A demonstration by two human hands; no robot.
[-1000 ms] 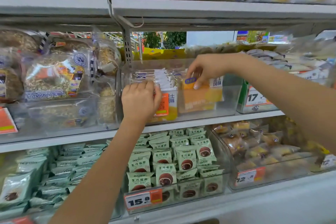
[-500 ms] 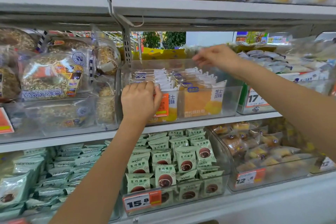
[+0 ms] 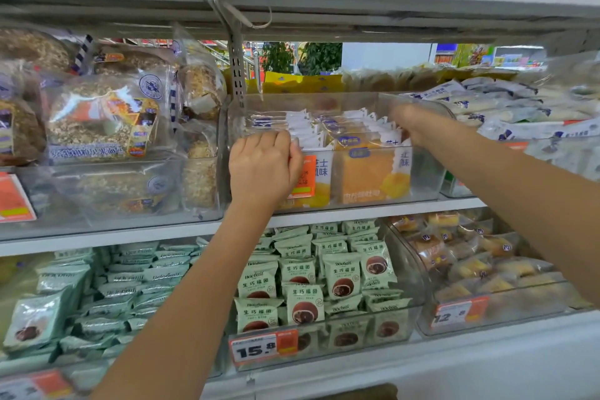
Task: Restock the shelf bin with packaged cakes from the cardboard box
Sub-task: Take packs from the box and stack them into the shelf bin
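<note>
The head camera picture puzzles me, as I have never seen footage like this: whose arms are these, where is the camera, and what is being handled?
The camera sits on a person's head and looks forward and down, so the two bare arms reaching in are the wearer's own. There is no machine. They face shop shelves. The left hand curls its fingers over the front rim of a clear shelf bin on the middle shelf. That bin holds orange packaged cakes standing in rows. The right hand reaches over the bin's right side at the tops of the packs; it is blurred, so I cannot tell whether it holds one. To the left are bagged seeded breads. Below sit green wrapped chocolate buns behind a 15.8 price tag. No cardboard box is in view.
</note>
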